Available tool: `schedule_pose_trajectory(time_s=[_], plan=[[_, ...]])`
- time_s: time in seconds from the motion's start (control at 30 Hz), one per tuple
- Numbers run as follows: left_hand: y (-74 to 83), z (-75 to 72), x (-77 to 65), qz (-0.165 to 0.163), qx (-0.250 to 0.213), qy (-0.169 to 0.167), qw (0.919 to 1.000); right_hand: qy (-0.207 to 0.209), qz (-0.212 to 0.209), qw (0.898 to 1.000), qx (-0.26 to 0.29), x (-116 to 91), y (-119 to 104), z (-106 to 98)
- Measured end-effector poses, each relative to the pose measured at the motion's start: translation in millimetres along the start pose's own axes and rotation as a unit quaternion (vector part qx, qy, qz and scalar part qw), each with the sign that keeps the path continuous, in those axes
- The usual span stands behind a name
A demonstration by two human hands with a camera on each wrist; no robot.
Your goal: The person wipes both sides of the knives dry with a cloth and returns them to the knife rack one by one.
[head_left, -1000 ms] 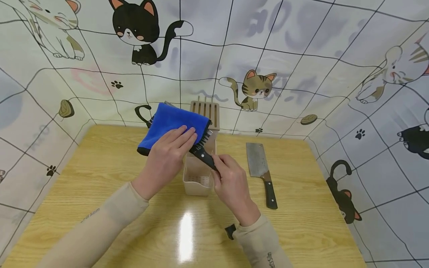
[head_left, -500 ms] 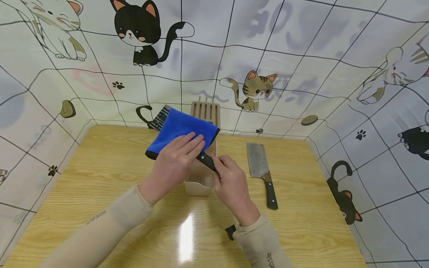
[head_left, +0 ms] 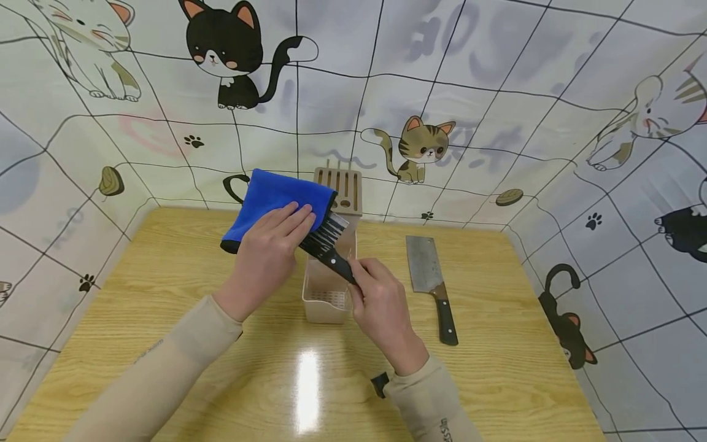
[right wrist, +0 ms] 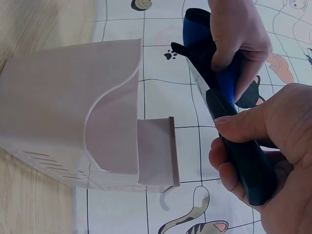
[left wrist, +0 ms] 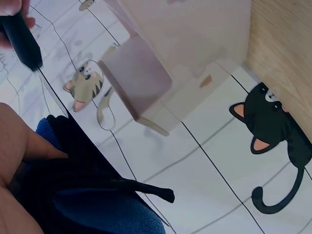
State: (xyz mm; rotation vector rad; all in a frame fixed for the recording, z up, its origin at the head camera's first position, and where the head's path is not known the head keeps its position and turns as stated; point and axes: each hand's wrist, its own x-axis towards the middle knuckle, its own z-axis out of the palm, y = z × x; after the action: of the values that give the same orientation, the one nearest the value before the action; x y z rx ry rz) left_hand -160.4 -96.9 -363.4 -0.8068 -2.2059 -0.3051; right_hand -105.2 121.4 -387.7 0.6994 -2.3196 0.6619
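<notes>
My right hand (head_left: 381, 298) grips the black riveted handle of a knife (head_left: 339, 265), whose blade with dark stripes points up and left. A blue cloth (head_left: 284, 187) with black edging is folded over much of the blade. My left hand (head_left: 267, 248) lies over the cloth in the head view. The right wrist view shows its thumb below and fingers above, pinching the cloth (right wrist: 228, 83) about the blade near the knife handle (right wrist: 246, 163). In the left wrist view a thin strip of blade shows between handle and cloth (left wrist: 114, 214); the rest is covered.
A beige knife holder (head_left: 326, 312) with a slotted top stands behind and below the knife. To its right a cleaver (head_left: 424, 267) lies flat on the wooden table (head_left: 497, 380), handle toward me. A cat-print sheet (head_left: 331, 92) walls the back and sides.
The left hand and cloth slid down the blade toward the handle, then back up and left, baring the striped part near the handle. My right hand has stayed nearly still.
</notes>
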Motion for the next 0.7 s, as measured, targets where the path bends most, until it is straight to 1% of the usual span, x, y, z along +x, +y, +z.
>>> schedule_pose_trajectory(time_s=[0.2,0.43,0.57,0.7], plan=[[-13.3,-0.3,-1.1,-0.023,0.005,-0.008,0.9997,-0.002,0.001,1.000,0.004,-1,0,-1],[-25.0,-1.6,-2.8,-0.048,0.005,-0.020,0.9986,-0.006,0.006,1.000,0.009,-4,2,-3],[-29.6,-2.1,-5.0,-0.058,0.009,-0.018,0.9981,-0.007,0.007,1.000,0.010,-5,3,-4],[-33.1,-3.1,-6.7,-0.061,0.015,-0.010,0.9980,-0.003,0.009,1.000,0.014,-7,5,-4]])
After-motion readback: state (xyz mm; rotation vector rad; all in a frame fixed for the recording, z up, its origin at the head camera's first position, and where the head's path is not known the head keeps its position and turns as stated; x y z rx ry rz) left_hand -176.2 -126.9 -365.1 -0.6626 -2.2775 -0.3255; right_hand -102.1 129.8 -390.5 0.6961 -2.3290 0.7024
